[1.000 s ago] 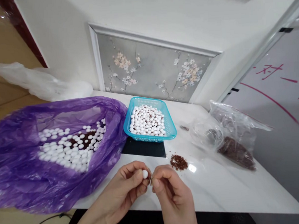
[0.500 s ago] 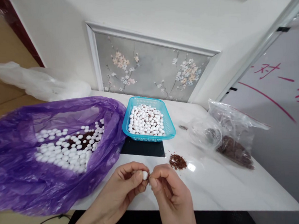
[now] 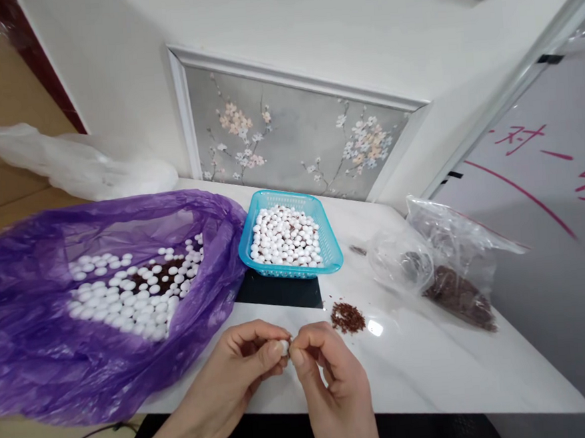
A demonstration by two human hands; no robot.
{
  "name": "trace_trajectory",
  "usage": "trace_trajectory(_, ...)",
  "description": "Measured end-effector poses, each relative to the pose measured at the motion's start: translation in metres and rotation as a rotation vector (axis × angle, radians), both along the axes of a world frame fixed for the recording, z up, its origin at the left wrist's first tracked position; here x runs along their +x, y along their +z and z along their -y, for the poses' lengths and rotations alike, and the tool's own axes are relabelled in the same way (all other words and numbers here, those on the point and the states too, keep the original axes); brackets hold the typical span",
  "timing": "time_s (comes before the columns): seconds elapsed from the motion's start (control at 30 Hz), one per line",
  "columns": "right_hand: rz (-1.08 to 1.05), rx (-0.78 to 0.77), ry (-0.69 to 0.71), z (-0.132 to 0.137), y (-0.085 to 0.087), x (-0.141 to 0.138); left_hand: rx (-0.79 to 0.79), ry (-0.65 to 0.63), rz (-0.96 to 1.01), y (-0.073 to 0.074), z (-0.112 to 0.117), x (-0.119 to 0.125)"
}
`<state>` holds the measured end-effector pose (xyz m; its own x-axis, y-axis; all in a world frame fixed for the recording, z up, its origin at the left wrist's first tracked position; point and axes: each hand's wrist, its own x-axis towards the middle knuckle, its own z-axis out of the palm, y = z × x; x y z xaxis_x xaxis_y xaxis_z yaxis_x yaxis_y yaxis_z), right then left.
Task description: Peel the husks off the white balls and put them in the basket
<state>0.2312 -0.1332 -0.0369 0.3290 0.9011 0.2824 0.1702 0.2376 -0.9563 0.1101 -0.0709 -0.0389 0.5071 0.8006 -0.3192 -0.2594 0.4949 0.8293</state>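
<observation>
My left hand (image 3: pixel 243 366) pinches a small white round piece (image 3: pixel 283 346) between thumb and fingers, just above the near edge of the white table (image 3: pixel 433 369). My right hand (image 3: pixel 328 370) is closed in a pinch right against that piece; what its fingertips hold, if anything, is too small to see. A little pile of brown grains (image 3: pixel 348 317) lies just beyond my right hand. To the left a purple plastic bag (image 3: pixel 41 343) lies spread wide, with many white pieces (image 3: pixel 128 297) inside. A turquoise basket (image 3: pixel 289 240) full of white pieces stands behind my hands.
A clear plastic bag (image 3: pixel 450 261) with brown grains lies at the right of the table. A white plastic bag (image 3: pixel 78 167) rests at the back left. A dark square (image 3: pixel 280 290) shows under the basket. A whiteboard (image 3: pixel 545 181) with red marks stands at right.
My fingertips have closed in on the white piece, which shows less now. The view has shifted slightly; everything on the table stays put.
</observation>
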Motion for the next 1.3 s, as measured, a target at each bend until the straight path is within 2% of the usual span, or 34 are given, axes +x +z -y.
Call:
trace_trajectory(0.33, -0.180, -0.074, 0.065, -0.002, 0.003, 0.001, 0.053, -0.025, 0.030, -0.003, 0.000, -0.002)
trace_trajectory(0.53, -0.388, -0.172, 0.194, -0.003, 0.002, 0.006, 0.055, -0.053, 0.092, -0.002, 0.002, -0.001)
trace_trajectory(0.7, -0.360, -0.173, 0.228, -0.007, -0.003, 0.010, 0.066, -0.056, 0.059, -0.004, 0.001, 0.000)
trace_trajectory(0.87, -0.394, -0.201, 0.240, -0.010, -0.009, 0.010, -0.004, -0.036, 0.038, -0.006, 0.000, 0.001)
trace_trajectory(0.93, -0.407, -0.186, 0.204, -0.009, -0.011, 0.013, -0.031, -0.035, 0.062, -0.005, 0.001, 0.002)
trace_trajectory(1.1, -0.187, -0.138, -0.009, -0.003, -0.017, 0.029, 0.019, -0.025, 0.024, 0.000, 0.000, -0.001)
trace_trajectory(1.3, 0.030, -0.214, -0.007, 0.004, -0.030, 0.031, 0.328, 0.063, -0.072, -0.003, 0.003, -0.003)
